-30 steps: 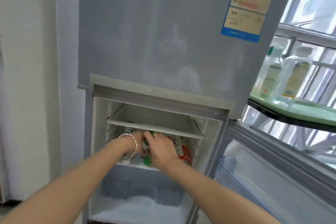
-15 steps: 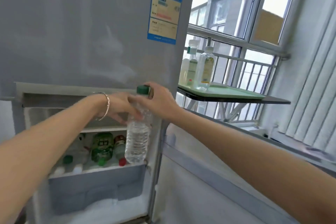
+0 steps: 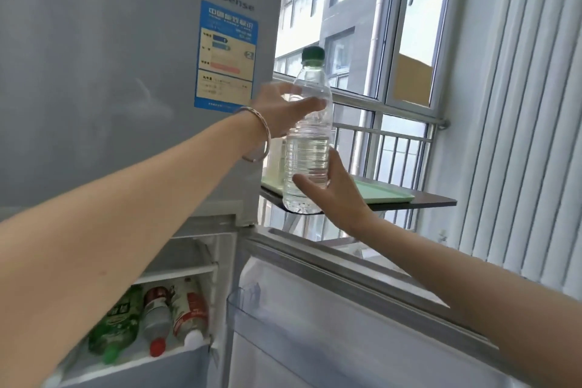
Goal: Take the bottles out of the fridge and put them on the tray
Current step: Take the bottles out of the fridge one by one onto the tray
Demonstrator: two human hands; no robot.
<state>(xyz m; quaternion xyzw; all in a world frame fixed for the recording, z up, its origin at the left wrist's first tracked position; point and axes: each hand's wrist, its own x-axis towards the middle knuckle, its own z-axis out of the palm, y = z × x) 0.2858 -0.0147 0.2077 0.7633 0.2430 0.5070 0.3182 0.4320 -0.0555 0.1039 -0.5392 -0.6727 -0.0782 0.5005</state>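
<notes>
Before the grey fridge [image 3: 126, 72], a clear green-capped plastic bottle [image 3: 310, 135] is held upright. It is gripped by the left hand [image 3: 283, 110] near its shoulder and cupped by the right hand [image 3: 333, 189] low down.

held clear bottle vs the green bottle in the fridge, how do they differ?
1. The clear bottle is upright, held in the air by the left hand and right hand; the green bottle lies on its side on the fridge shelf.
2. The clear bottle is transparent and shows no label; the green bottle is tinted green and labelled.
Both have green caps.
</notes>
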